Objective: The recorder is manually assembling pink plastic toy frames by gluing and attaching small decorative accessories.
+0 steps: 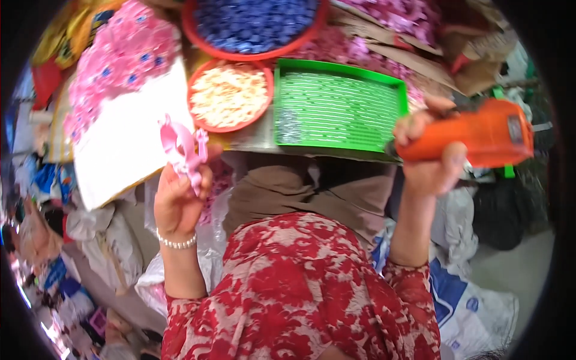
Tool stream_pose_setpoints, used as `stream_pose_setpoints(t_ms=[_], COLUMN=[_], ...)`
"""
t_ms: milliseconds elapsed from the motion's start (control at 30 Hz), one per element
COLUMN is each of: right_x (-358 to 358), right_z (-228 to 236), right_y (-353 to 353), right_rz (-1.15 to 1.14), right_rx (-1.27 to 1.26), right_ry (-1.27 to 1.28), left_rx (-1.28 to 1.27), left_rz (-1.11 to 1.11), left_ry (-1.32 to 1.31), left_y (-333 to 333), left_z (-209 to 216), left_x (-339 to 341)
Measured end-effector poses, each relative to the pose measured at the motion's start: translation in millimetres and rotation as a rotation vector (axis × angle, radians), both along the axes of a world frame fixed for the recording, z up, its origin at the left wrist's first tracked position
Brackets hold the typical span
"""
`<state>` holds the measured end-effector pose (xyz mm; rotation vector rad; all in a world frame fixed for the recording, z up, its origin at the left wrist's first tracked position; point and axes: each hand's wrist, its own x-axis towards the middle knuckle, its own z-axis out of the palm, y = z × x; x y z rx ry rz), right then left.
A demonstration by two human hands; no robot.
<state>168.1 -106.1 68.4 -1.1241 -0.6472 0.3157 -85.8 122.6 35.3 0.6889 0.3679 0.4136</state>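
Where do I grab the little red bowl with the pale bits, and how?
Probably by the near rim of the small red bowl, coming from the person's side. It's round with a raised edge to hook onto, while the big red bowl crowds its far side and the green tray its right. Keep it level: it sits upright, full of pale pieces.

From my remote seat I see open room over the brown trousers [270, 189] at mid-frame, where I could pass sideways between the left hand [185, 189] and the right hand [433, 141]. Above that gap, the walls of the green tray [336, 145] and the rim of the small red bowl [225, 128] stand in my way, with the large red basin [252, 56] beyond. The bare part of the white sheet [126, 144] gives me a lane at left below the pink pile [123, 60], while the orange tool [495, 135] blocks the right.
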Motion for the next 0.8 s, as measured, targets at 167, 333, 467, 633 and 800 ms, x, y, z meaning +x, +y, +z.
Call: stream_pose_setpoints(t_ms=[167, 333, 467, 633, 800], right_x=[12.4, 18.3, 18.8, 20.1, 22.2], right_z=[-9.5, -24.5, -31.8, -35.8, -39.5], right_y=[18.0, 28.8, 34.6, 39.7, 42.8], right_rz=[-0.173, -0.182, -0.160, -0.167, -0.165], right_rx=[-0.068, -0.063, -0.037, -0.023, -0.017], right_ry=[-0.104, -0.087, -0.096, -0.076, -0.060], left_rx=[-0.167, -0.131, -0.182, -0.157, -0.132], left_rz=[-0.270, -0.440, -0.444, -0.558, -0.586], left_ry=[-0.011, 0.134, 0.200, 0.192, 0.235], left_y=[-43.7, -71.0, -83.6, -86.5, -90.2], left_z=[-1.2, -6.2, -12.1, -16.2, -19.3], left_x=[29.0, 48.5, 56.4, 63.1, 66.6])
